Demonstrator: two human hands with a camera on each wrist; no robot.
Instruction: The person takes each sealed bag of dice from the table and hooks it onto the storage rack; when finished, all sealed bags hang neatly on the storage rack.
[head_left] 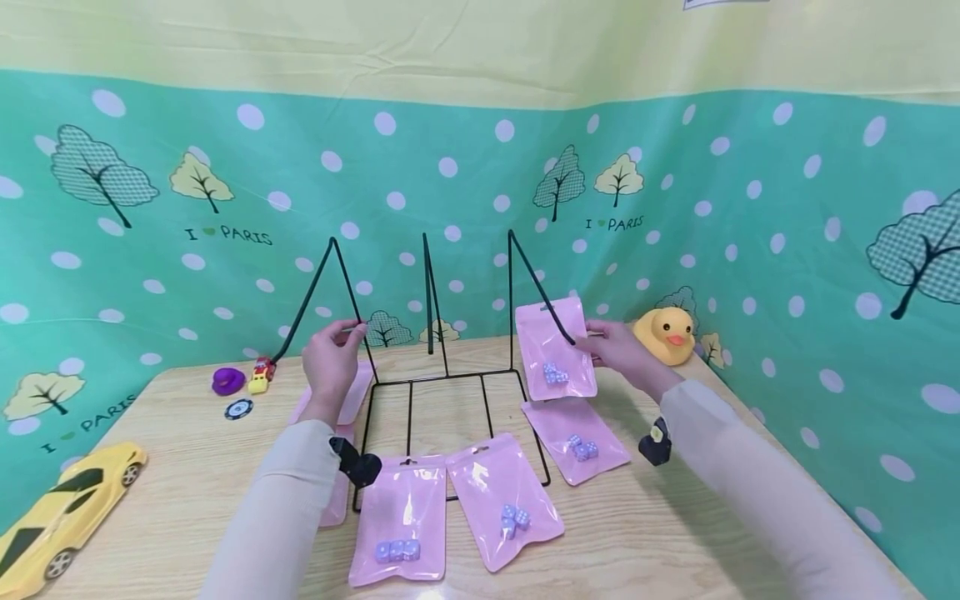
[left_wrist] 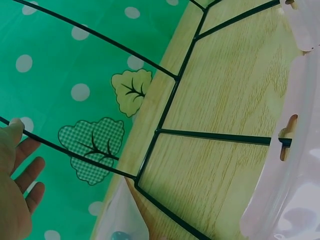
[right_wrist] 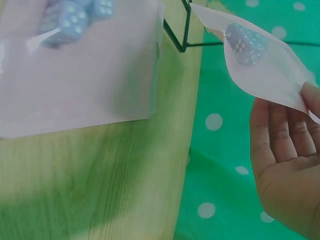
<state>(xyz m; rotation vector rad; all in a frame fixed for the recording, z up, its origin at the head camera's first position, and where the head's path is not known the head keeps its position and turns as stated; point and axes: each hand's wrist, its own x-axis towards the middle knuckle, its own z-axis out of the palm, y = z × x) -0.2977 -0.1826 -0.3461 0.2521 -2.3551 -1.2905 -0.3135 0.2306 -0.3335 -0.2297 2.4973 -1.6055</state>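
A black wire rack (head_left: 450, 379) with three upright prongs stands mid-table. My left hand (head_left: 348, 332) pinches its left prong near the top; the left wrist view shows the thumb of my left hand (left_wrist: 12, 131) on the wire of the rack (left_wrist: 165, 112). My right hand (head_left: 592, 337) pinches the edge of a pink pouch (head_left: 555, 350) of blue dice, which hangs against the right prong. In the right wrist view this pouch (right_wrist: 260, 75) sits at the fingertips of my right hand (right_wrist: 285, 160), with the other fingers straight.
Several more pink dice pouches lie flat: (head_left: 397, 517), (head_left: 504, 504), (head_left: 576, 437), and one under my left arm (head_left: 348, 392). A yellow duck (head_left: 666, 335) sits back right. A yellow toy car (head_left: 63, 508), purple toy (head_left: 228, 381) and chip (head_left: 238, 408) lie left.
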